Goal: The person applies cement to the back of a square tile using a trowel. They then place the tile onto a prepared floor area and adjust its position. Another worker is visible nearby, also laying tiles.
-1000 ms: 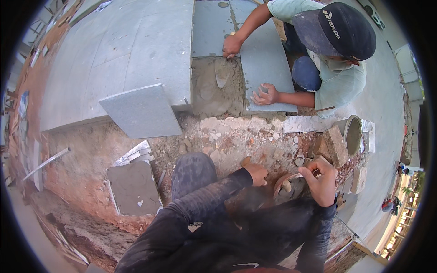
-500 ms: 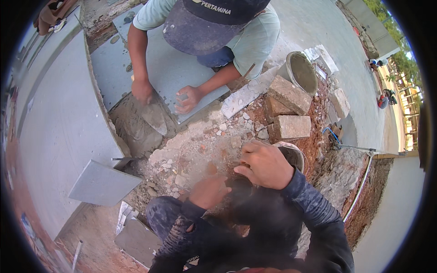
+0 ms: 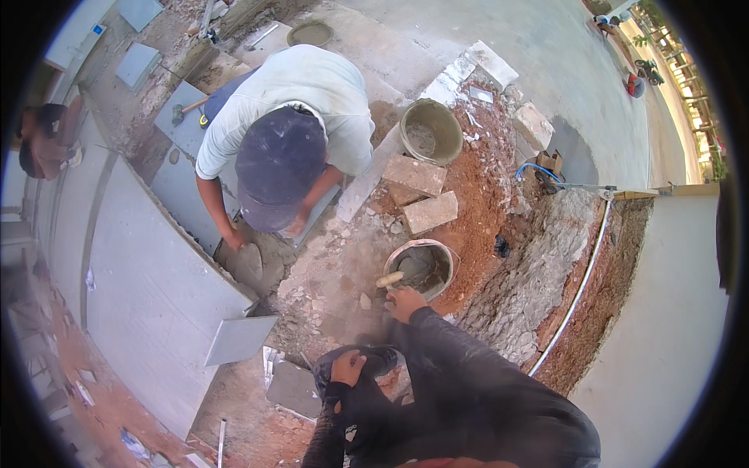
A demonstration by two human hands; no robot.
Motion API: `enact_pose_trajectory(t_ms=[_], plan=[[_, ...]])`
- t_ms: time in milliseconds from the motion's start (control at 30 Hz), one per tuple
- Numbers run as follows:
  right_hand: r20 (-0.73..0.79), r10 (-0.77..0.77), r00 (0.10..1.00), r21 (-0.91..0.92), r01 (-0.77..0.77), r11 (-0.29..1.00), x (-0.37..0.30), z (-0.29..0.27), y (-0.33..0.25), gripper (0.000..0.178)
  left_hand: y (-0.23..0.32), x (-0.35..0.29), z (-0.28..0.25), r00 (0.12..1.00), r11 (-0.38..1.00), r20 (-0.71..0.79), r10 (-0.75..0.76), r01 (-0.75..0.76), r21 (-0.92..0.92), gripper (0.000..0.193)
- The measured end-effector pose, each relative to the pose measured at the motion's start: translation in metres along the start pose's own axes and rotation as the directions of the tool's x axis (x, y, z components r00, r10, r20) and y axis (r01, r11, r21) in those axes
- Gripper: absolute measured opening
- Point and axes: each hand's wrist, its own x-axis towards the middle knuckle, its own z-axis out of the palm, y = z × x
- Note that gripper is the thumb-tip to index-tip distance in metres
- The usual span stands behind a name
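Note:
My right hand (image 3: 406, 303) is at the near rim of a bucket (image 3: 448, 290) of grey mortar, just below the wooden handle of a trowel (image 3: 389, 279). The handle sticks out over the left rim and shows along its length. Some of my fingers are hidden, so a grip on it cannot be made out. My left hand (image 3: 347, 366) rests empty by my knee, fingers loosely bent with a gap at the thumb. Across from me a co-worker (image 3: 285, 160) bends over wet mortar (image 3: 271, 265), a hand on another trowel (image 3: 250, 264), the other hand at a grey tile.
Bricks (image 3: 431, 213) and a second bucket (image 3: 431, 140) stand beyond mine. A large grey slab (image 3: 156, 273) lies left, with a tilted tile piece (image 3: 240, 340) at its near corner. Rubble (image 3: 320, 288) covers the ground between. A white pipe (image 3: 577, 288) runs along the right.
The view has shifted. My hands, close together before, are now apart: the right has reached to the mortar bucket, the left has come back to my knee. The co-worker leans lower.

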Motion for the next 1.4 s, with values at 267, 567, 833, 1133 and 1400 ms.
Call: enact_pose_trajectory(t_ms=[267,567,833,1133,1400], plan=[[0.382,0.080,0.921,0.676,-0.337,0.655,-0.291,-0.053,0.051,0.050,0.008,-0.190,-0.011,0.979,0.939,0.072,-0.189,0.202,-0.279,0.060],[0.335,0.645,0.687,0.660,-0.660,0.359,-0.373,-0.101,0.027,0.057,-0.051,-0.175,-0.010,0.823,0.625,0.423,-0.380,0.565,-0.539,0.046],[-0.168,0.661,0.731,0.554,-0.485,0.677,-0.341,-0.176,0.047,0.096,-0.030,-0.172,-0.014,0.885,0.524,0.388,-0.256,0.464,-0.714,0.045],[-0.255,0.559,0.789,0.258,-0.502,0.826,-0.259,-0.307,0.083,0.098,-0.037,-0.027,-0.034,0.909,0.455,0.311,-0.276,0.409,-0.791,0.035],[-0.195,0.289,0.937,0.432,-0.182,0.883,-0.014,-0.606,0.162,0.063,0.239,0.101,-0.145,0.990,0.623,0.034,-0.139,0.114,-0.774,0.041]])
